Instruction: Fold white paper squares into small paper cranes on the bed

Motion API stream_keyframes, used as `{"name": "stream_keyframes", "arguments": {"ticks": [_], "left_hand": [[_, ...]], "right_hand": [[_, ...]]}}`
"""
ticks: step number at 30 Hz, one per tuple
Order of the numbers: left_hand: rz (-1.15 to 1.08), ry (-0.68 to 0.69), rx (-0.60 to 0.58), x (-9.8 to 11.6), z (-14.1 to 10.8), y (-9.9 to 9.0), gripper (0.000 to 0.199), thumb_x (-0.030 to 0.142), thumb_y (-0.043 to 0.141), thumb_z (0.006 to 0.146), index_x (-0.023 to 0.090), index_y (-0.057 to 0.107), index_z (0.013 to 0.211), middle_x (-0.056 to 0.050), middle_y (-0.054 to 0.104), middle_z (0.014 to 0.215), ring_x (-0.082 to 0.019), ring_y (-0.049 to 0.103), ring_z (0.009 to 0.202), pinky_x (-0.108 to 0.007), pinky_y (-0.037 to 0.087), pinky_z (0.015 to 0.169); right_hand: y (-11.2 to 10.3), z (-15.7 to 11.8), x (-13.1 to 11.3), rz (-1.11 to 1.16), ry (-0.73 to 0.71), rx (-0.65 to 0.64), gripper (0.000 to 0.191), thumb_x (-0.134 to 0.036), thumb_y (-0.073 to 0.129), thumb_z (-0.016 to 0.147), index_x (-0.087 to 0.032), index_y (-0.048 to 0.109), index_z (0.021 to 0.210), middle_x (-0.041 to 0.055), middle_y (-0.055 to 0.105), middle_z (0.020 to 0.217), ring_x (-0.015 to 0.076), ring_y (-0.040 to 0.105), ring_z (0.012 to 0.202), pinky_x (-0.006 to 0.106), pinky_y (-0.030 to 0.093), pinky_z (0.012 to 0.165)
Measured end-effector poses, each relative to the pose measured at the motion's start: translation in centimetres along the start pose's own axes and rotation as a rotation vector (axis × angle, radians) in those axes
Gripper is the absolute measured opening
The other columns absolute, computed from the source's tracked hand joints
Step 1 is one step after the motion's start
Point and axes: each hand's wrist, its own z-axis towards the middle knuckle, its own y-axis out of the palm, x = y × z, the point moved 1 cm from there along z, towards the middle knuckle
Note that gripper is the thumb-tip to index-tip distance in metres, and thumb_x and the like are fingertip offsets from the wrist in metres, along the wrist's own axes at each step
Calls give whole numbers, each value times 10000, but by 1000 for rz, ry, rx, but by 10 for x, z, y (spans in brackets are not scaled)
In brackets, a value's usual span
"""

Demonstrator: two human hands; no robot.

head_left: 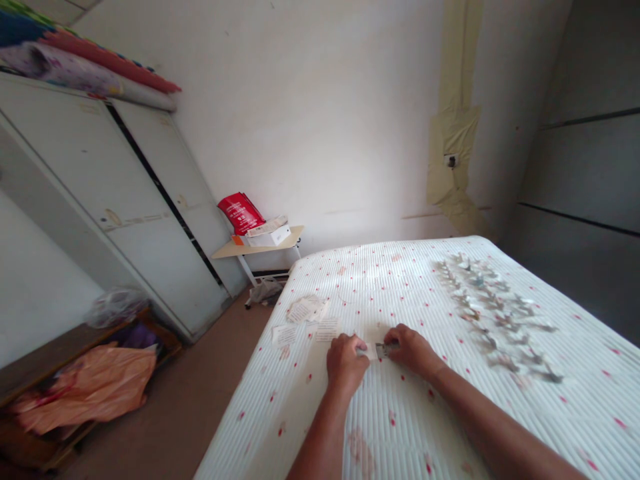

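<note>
Both my hands work at the middle of a white ribbed mattress (320, 427) dotted with red. My left hand (347, 365) pinches the edge of a small white paper slip (371, 351). My right hand (413, 350) holds a small silver foil piece (385, 350) against that slip, and my fingers hide part of it. Further right lies a long scattered band of several silvery foil pieces (495, 313), out of reach of my fingertips. Several printed paper slips (305, 309) lie to the upper left of my hands, and another slip (327, 329) lies closer to them.
A small cream side table (260, 245) holds a red bag and a white box beyond the mattress. A grey metal wardrobe (150, 200) stands on the left. An orange plastic sheet (85, 393) lies on a low wooden bench, and brown floor runs beside the mattress.
</note>
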Motion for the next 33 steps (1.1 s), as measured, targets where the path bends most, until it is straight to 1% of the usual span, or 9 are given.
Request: {"name": "stream_keyframes", "arguments": {"ticks": [3,8,11,14,16,18,21,26,33], "left_hand": [[-19,9,4,-2,0,0,205,143,562,639,226,639,810,-3,587,866,-152,508,870,-231,368,756],[-40,5,-25,-1,-1,-4,234,110,547,640,223,640,823,-4,587,887,-153,504,898,-230,365,790],[-44,5,-45,-1,-2,-4,237,103,537,652,221,638,832,-5,587,904,-151,500,915,-227,359,802],[-34,21,-8,1,-2,-3,160,178,528,705,215,637,816,-9,590,884,-153,503,893,-235,352,796],[-7,24,23,3,-3,-2,133,251,536,723,216,632,809,-11,589,872,-160,504,879,-245,349,791],[25,21,28,5,-4,-2,144,293,562,708,222,623,817,-9,585,879,-167,502,882,-250,350,780],[54,7,13,7,-5,-2,171,296,597,676,223,616,829,-9,583,892,-176,500,890,-254,349,772],[32,13,32,6,-5,-1,173,300,605,665,223,619,819,-10,585,878,-175,504,881,-252,351,766],[9,17,27,3,-4,-2,164,232,579,669,224,624,825,-7,583,888,-162,506,894,-244,354,785]], "right_hand": [[-1,-1,-1,1,-1,-4,236,-79,509,619,-161,652,788,55,607,827,141,562,745,202,389,672],[-1,-1,0,3,5,-3,231,-75,507,620,-163,648,781,48,610,826,139,564,741,201,382,656],[-2,0,-1,-6,2,-7,195,-110,515,644,-157,644,783,53,605,828,141,565,746,208,376,654],[-2,-1,-5,-18,26,-18,148,-195,535,683,-160,633,789,53,596,828,143,564,741,218,367,633],[-1,-3,-9,-45,50,-6,155,-269,558,696,-168,619,796,48,585,827,142,561,722,224,357,610],[1,-5,-14,-93,69,24,197,-329,588,683,-175,601,804,44,571,831,145,557,714,231,346,594],[4,-7,-19,-155,80,70,238,-361,614,660,-180,577,810,41,555,822,157,554,725,237,334,586],[4,-7,-20,-155,83,64,169,-275,589,666,-176,571,801,39,552,809,151,551,720,233,324,583],[2,-2,-10,-60,55,28,159,-140,552,646,-154,603,796,47,580,831,134,550,723,210,345,607]]}}
